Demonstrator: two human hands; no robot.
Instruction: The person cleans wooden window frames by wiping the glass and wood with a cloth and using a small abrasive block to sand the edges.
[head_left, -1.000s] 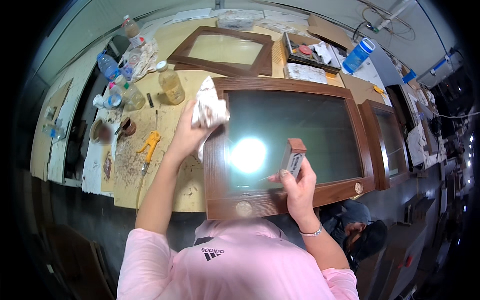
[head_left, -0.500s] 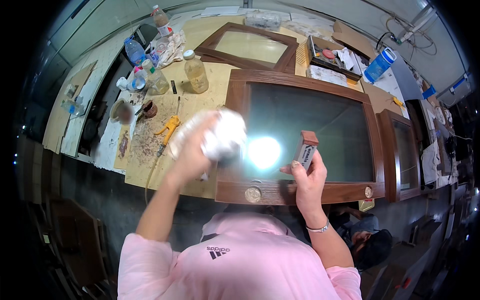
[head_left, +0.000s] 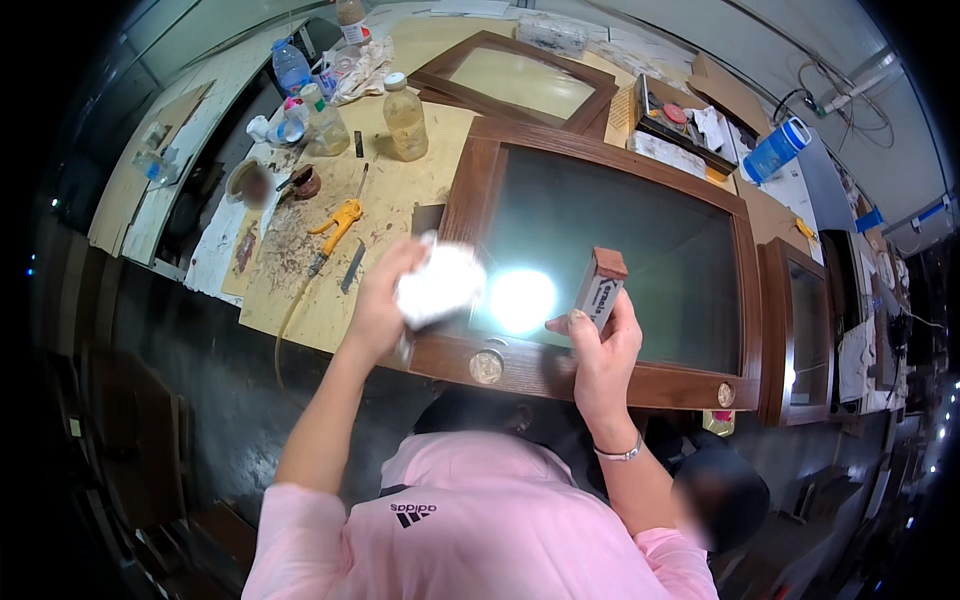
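My left hand [head_left: 380,305] is closed around a crumpled white cloth [head_left: 440,284], slightly blurred, over the lower left side of a brown wooden door frame [head_left: 545,378]. The frame holds a dark, greenish glass pane [head_left: 640,230] with a bright light reflected in it. In my right hand [head_left: 608,362] is a small reddish-brown block [head_left: 609,263] in a grey printed wrapper, tilted above the pane's lower part. Two round holes, one a cup hinge hole [head_left: 487,367], show in the bottom rail. Whether the cloth touches the wood cannot be told.
Left of the door lie a yellow air blow gun [head_left: 338,228] with a hose and a dark strip [head_left: 353,267]. Several bottles, including a capped bottle [head_left: 404,120], stand behind. Another framed panel [head_left: 600,95] lies farther back. A person's dark cap [head_left: 735,490] appears at lower right.
My left hand with the cloth has shifted right relative to the board, uncovering the dark strip by the blow gun. My right hand still holds the block. The whole view has shifted slightly.
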